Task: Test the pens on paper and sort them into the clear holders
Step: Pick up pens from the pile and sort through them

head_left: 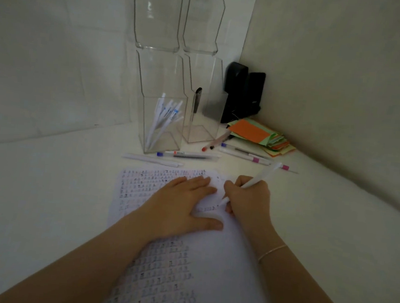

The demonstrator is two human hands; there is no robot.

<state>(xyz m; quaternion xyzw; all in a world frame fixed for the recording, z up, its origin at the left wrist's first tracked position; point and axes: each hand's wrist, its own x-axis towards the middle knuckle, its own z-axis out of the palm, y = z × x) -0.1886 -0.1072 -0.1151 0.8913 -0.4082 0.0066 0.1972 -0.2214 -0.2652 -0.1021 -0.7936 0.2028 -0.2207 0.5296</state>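
My right hand (247, 196) grips a white pen (263, 177) in a writing hold, its tip down on the printed paper sheet (222, 263). My left hand (181, 203) lies flat on the same sheet, fingers straight, just left of the pen tip. Behind the paper stand two tall clear holders: the left holder (163, 99) contains several white pens, the right holder (203, 98) has one dark pen leaning inside. Several loose pens lie on the table behind the sheet, among them a blue-capped pen (186, 155), a white pen (153, 160) and a pink-banded pen (245, 155).
A black stapler-like object (242, 94) stands in the corner by the right holder. A pile of orange and green paper notes (262, 136) lies to its right. Walls close off the table at the back and right.
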